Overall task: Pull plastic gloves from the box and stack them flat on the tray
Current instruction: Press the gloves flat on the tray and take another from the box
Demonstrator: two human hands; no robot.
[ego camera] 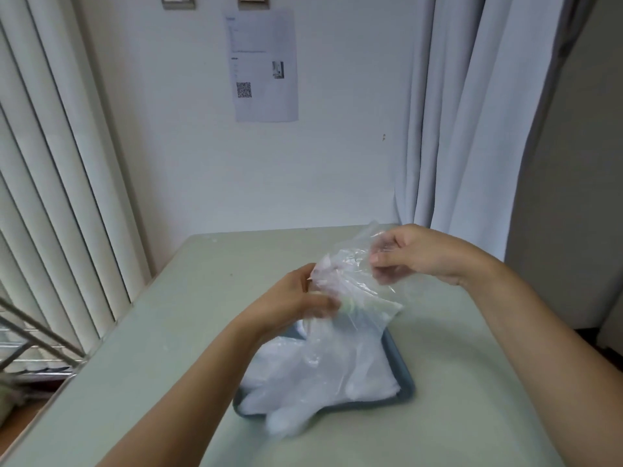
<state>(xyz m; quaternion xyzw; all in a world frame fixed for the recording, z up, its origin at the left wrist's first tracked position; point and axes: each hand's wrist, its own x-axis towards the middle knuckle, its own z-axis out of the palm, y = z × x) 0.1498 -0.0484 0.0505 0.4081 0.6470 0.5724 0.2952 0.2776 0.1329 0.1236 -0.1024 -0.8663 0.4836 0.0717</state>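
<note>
My left hand (296, 299) and right hand (416, 254) each pinch one clear plastic glove (350, 266) stretched between them, long axis rising toward the right hand (wall sheet (263, 45) beyond: a QR code (243, 90), text too blurred). Below them, stacked gloves (337, 375) fill the tray (404, 382) on the tabletop (168, 332).

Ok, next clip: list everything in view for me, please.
table: one, pale green, centre
tray: one, blue-grey, on the table
pile: gloves, count unclear, clear-white, on the tray
glove: one, clear, held up over the tray
sheet: one, white with QR code, on the wall
curtain: one, pale grey, right
blinds: one set, white, left
rack: one, metal, lower left
left hand: grips the glove's left end
right hand: pinches its right end
</note>
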